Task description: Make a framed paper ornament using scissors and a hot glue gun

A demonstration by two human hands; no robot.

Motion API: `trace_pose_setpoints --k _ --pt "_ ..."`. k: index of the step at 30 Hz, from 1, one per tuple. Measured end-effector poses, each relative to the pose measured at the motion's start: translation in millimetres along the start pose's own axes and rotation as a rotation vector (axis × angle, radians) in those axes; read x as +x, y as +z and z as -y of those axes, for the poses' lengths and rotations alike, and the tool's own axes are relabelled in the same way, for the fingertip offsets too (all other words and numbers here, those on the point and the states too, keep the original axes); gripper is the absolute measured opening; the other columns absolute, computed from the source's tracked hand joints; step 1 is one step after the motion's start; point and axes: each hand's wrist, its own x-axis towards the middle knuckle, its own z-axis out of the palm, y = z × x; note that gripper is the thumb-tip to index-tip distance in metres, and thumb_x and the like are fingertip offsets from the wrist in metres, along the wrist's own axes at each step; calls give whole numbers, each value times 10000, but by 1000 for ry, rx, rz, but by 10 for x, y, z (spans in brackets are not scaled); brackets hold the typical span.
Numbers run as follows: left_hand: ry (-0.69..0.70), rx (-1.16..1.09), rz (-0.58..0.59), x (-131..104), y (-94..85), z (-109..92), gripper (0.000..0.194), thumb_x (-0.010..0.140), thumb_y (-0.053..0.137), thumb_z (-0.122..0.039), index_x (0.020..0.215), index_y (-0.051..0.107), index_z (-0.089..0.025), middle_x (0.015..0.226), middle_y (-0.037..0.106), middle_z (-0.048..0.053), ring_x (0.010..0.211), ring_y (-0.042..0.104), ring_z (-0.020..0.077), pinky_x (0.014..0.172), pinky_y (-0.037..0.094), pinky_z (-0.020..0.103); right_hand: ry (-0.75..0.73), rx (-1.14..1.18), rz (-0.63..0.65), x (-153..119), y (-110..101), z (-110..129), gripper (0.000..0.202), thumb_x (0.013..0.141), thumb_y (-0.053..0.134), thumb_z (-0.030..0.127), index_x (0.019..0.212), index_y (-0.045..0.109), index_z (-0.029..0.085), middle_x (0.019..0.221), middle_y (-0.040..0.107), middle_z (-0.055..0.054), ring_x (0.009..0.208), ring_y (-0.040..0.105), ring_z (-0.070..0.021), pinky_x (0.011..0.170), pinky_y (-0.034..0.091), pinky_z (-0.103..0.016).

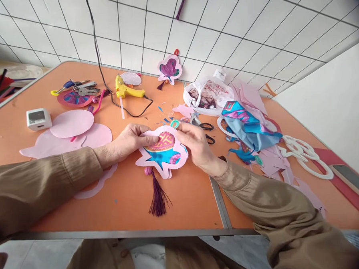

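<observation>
Between my two hands is a pink felt ornament with a blue and pink patterned fabric inset. My left hand pinches its left edge, the thumb lying on the patterned front. My right hand grips the upper right edge, beside a small turquoise loop. From the lower left of the ornament hang a pink bead and a dark purple tassel, which lies over the orange table. The fingers behind the ornament are hidden.
A yellow glue gun with its cord stands behind my left hand. Scissors lie behind my right hand. Pink felt pieces, a white cube, keys, blue fabric, a plastic bag and a phone surround the work.
</observation>
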Motion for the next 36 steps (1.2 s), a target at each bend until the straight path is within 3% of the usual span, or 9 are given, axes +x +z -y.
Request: trace_pose_setpoints --k 4,10,18,26,32,36 --pt "15 48 -18 -9 12 -7 333 676 807 -395 648 642 -107 594 638 26 522 550 106 497 405 215 50 4 -41 -14 38 15 339 778 686 419 604 497 197 590 401 36 557 360 -102 506 272 -270" --pt "37 39 -40 -8 9 6 314 682 791 -379 664 661 -94 600 642 42 537 563 119 523 432 232 -18 188 -34 12 61 -77 473 869 573 527 572 386 210 599 341 30 570 328 -113 535 276 -282" --pt "114 22 -5 0 -32 38 364 705 793 -425 631 627 -109 582 608 16 528 525 98 515 399 219 -50 -56 -74 21 68 13 451 816 624 365 551 291 214 577 241 49 552 235 -97 521 188 -288" --pt "126 -16 -49 -18 -39 25 427 694 800 -488 600 645 -102 569 622 31 521 527 106 509 406 234 -75 -9 -98 47 26 -118 499 896 481 599 592 369 219 598 354 24 580 353 -130 560 319 -295" --pt "102 -147 -44 -34 -48 29 403 699 801 -484 628 663 -112 572 654 45 482 561 127 472 439 254 -81 -45 -23 -4 11 -3 301 827 628 462 708 552 196 650 494 19 600 446 -124 549 346 -281" --pt "138 -185 -68 -33 -37 20 388 695 813 -459 596 650 -122 572 662 46 488 576 131 463 446 251 -102 -73 -20 -24 7 85 250 806 661 418 767 574 187 714 548 4 628 509 -129 562 389 -280"
